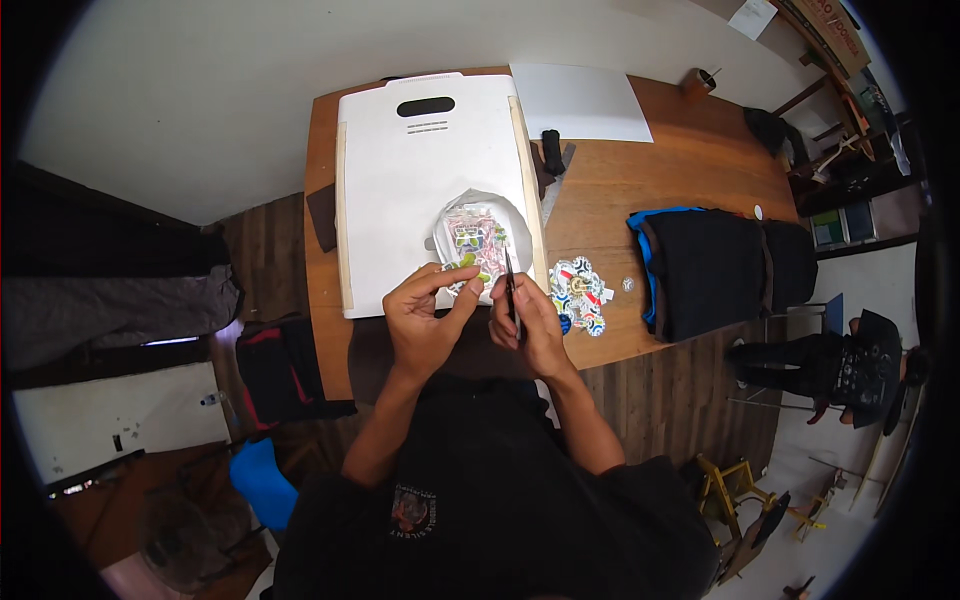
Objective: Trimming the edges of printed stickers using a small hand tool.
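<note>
My left hand (pixel 425 312) is closed in a pinch, with a small yellow-green piece (pixel 467 260) at its fingertips; the piece looks like a cut-out sticker. In my right hand (pixel 533 322) stands a slim black pointed tool (pixel 511 285), its thin tip up over the bag; I cannot make out its exact kind. Both hands are at the near edge of an open whitish plastic bag (pixel 518 222), which holds many small printed scraps (pixel 475 228) in pink, white and green. The bag lies on a large white board (pixel 390 200) with a dark oval handle slot.
A pile of round colourful stickers (pixel 578 300) lies right of the board on the wooden table (pixel 690 160). Folded black and blue cloth (pixel 700 270) sits farther right. A white sheet (pixel 580 100), a metal ruler (pixel 560 180) and a brown cup (pixel 700 82) are behind. Another person (pixel 850 365) is at far right.
</note>
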`<act>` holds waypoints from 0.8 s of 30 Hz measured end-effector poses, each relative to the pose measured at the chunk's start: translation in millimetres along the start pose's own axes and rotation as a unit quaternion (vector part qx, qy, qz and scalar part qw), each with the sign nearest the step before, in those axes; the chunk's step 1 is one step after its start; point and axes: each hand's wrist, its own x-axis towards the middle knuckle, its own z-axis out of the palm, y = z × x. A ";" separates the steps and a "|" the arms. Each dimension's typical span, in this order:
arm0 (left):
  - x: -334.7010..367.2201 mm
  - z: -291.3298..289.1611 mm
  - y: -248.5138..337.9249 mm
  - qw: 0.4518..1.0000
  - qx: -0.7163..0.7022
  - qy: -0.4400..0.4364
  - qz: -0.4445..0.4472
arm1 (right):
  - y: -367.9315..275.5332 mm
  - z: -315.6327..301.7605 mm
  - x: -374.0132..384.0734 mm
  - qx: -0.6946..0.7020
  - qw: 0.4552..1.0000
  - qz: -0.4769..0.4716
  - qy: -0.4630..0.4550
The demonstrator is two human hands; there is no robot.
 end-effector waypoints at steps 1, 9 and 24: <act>0.2 -0.3 -0.3 1.000 -0.004 0.001 0.004 | 0.4 -0.6 -2.4 -0.022 0.999 0.043 0.016; 0.5 -3.0 -5.8 1.000 -0.014 0.003 -0.004 | 14.6 -9.5 -12.2 0.032 0.997 0.053 -0.050; 0.5 -6.9 -9.8 0.998 -0.051 0.010 -0.034 | 23.8 -2.2 -12.6 0.034 0.998 0.039 -0.024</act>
